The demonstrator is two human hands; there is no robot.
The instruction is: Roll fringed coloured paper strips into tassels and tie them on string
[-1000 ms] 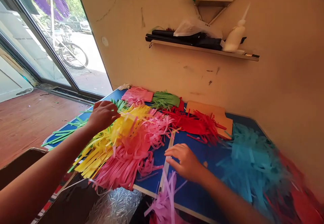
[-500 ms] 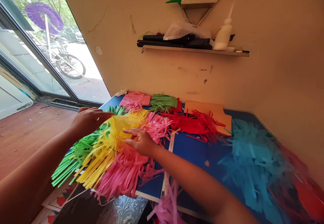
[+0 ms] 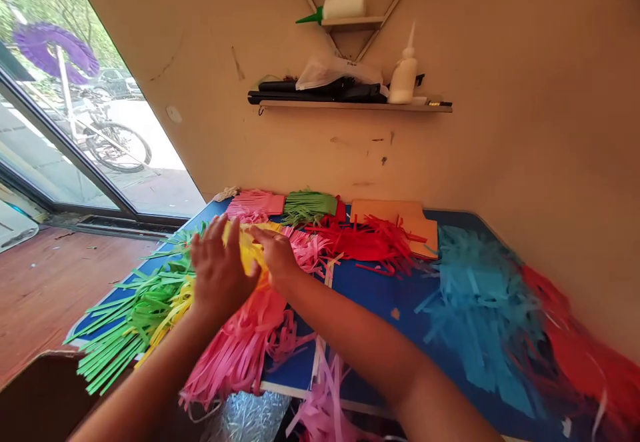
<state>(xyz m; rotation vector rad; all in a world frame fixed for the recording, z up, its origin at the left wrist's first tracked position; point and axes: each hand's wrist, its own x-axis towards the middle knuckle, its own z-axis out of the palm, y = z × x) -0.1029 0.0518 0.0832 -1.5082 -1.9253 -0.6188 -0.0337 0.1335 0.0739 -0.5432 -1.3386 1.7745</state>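
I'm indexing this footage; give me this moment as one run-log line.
left hand: open, over yellow fringed paper | right hand: at same paper, grip unclear | red fringed paper: on blue table

Bare left hand (image 3: 220, 272), right hand (image 3: 278, 255), forearms (image 3: 360, 335).

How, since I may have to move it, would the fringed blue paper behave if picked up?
The blue paper would probably be floppy, as its strips lie limp and splayed on the table. It looks thin, so likely light for its spread. The narrow, overlapping strips might tangle or tear if pulled.
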